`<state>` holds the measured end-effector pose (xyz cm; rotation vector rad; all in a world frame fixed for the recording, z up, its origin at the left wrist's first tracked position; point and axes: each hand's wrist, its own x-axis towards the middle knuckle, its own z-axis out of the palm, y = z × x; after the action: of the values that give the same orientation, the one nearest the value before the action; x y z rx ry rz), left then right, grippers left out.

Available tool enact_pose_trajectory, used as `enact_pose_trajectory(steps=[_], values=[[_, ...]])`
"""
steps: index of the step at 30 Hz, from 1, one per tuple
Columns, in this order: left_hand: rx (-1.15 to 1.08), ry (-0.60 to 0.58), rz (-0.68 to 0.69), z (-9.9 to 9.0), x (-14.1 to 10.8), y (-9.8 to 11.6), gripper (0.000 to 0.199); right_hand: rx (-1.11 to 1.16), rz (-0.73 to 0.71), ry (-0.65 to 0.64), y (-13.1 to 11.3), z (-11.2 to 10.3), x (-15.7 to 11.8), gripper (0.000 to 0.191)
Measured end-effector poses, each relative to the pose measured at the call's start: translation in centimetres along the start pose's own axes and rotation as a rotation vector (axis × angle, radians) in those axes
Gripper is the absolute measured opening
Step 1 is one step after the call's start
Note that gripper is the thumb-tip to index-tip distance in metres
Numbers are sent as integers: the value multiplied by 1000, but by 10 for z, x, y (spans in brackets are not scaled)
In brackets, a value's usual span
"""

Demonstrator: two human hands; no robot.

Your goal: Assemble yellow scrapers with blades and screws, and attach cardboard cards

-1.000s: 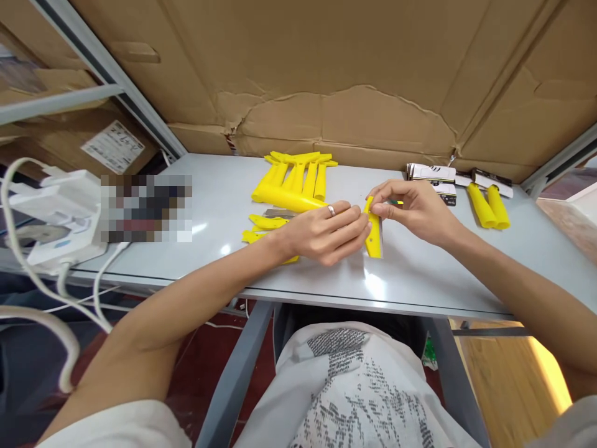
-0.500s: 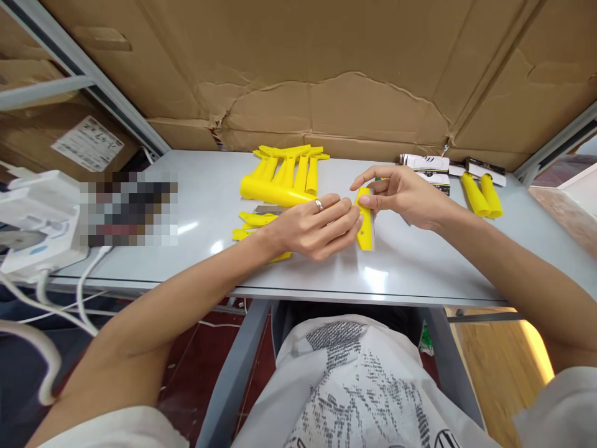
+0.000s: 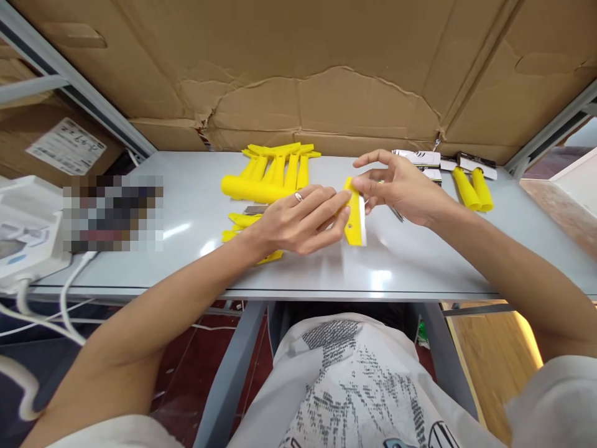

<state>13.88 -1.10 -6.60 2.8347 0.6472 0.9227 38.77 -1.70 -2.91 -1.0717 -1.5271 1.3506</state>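
A yellow scraper [image 3: 355,225] is held above the table, its head upright and a pale blade strip along its right edge. My left hand [image 3: 305,221], with a ring on one finger, is closed around the scraper's handle side and hides most of it. My right hand [image 3: 389,183] pinches the upper end of the head between thumb and fingers, with the index finger raised. Behind the right hand a thin metal shaft [image 3: 397,214] shows in part; what it belongs to is hidden. Left of my left hand lie loose yellow plastic pieces [image 3: 243,220] and grey blades [image 3: 255,210].
Several yellow scraper handles [image 3: 277,168] stand grouped at the back of the white table [image 3: 420,261]. Two yellow-handled scrapers [image 3: 472,186] and printed packets [image 3: 417,158] lie at the back right. A white power strip [image 3: 32,230] with cables is at the left. Cardboard [image 3: 317,106] walls the back.
The view has shifted slightly. The scraper stays between both hands, and more of its pale blade edge now shows. The metal shaft behind my right hand is more visible.
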Motion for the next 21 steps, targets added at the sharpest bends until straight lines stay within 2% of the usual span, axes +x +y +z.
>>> enact_pose_trajectory(steps=[4, 6, 8, 9, 11, 13, 14, 16, 19, 21], values=[[178, 177, 149, 12, -4, -14, 14, -201, -121, 186, -15, -35, 8, 27], [223, 301, 229, 15, -2, -20, 14, -339, -151, 202, -20, -61, 9, 19], [164, 468, 256, 12, 3, -21, 9, -477, -154, 194, -21, -87, 6, 15], [88, 551, 224, 9, 6, -20, 8, -544, -143, 197, -20, -100, 3, 15], [-135, 680, 84, -3, 12, -15, 22, -698, -87, 196, -17, -124, -5, 15], [-422, 714, -60, -17, 16, -8, 38, -881, 32, 136, -14, -146, -12, 17], [-561, 705, -124, -22, 17, -4, 41, -971, 111, 75, -13, -155, -14, 20], [-821, 601, -263, -26, 19, 5, 40, -1110, 275, -75, -9, -171, -16, 26], [-1122, 426, -422, -15, 20, 19, 36, -1210, 452, -216, 0, -183, -13, 30], [-1221, 354, -504, -4, 21, 27, 35, -1232, 480, -244, 7, -184, -9, 29]])
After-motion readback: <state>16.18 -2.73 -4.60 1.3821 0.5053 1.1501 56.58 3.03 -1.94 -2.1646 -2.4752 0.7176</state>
